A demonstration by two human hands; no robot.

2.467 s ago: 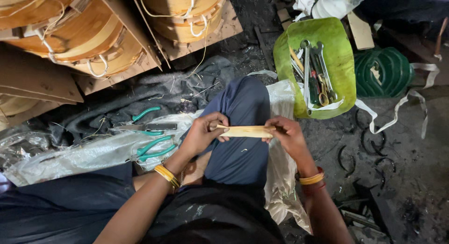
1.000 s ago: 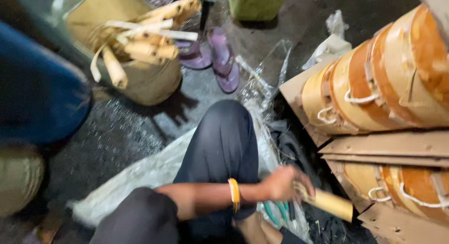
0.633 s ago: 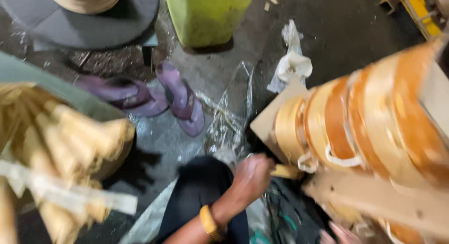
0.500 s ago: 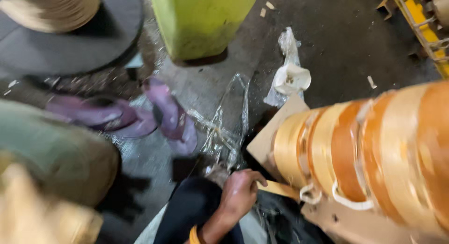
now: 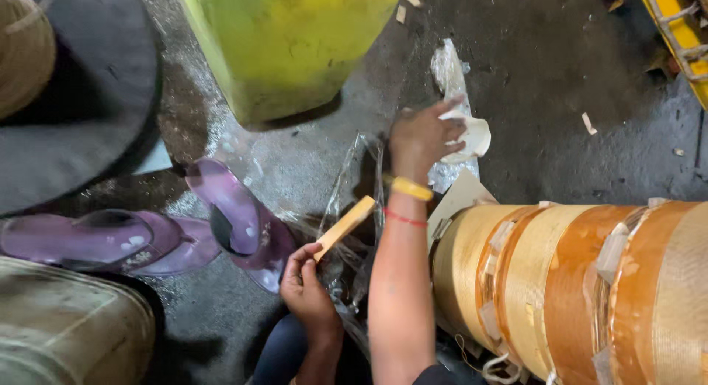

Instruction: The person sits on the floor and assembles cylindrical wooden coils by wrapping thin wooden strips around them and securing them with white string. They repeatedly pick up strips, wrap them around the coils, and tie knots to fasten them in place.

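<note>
My left hand (image 5: 306, 282) is low in the middle, pinching one end of a flat tan strip (image 5: 344, 225) that points up and right. My right hand (image 5: 422, 136) is stretched out over the floor, wearing a yellow bangle and a red thread at the wrist. Its fingers close around a crumpled white plastic wad (image 5: 472, 136) lying on the dark concrete floor (image 5: 560, 82). A torn clear plastic sheet (image 5: 354, 171) lies between the two hands.
Big rolls of tan and orange band (image 5: 575, 282) lie right of my right arm, on cardboard (image 5: 457, 197). A yellow-green drum (image 5: 287, 46) stands ahead. Purple sandals (image 5: 236, 219) lie at left, beside a grey sack (image 5: 70, 326). A yellow metal frame (image 5: 682, 31) sits top right.
The view has swung from my lap to the floor and rolls. The strip went from both hands to the left hand alone. My right hand has reached out onto the white wad.
</note>
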